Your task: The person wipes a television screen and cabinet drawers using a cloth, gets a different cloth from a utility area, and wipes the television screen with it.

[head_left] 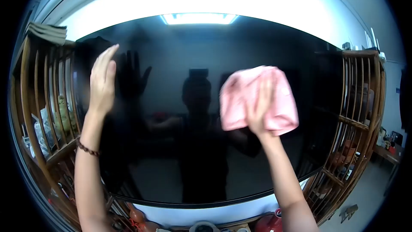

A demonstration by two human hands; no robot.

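Note:
A large black television fills the middle of the view, its glossy screen mirroring a person and a ceiling light. My right hand lies flat on a pink cloth, pressing it against the screen right of centre; the hand is slightly blurred. On the left, my left hand is raised close to the screen's left side, fingers stretched upward and thumb a little apart, holding nothing. A beaded bracelet circles the left wrist. The hand's dark reflection shows in the screen beside it.
Wooden slatted shelves stand at the left and right of the television. The left one holds a greenish figurine and has a stack of papers on top. Below the screen are a red-brown gourd and a red vase.

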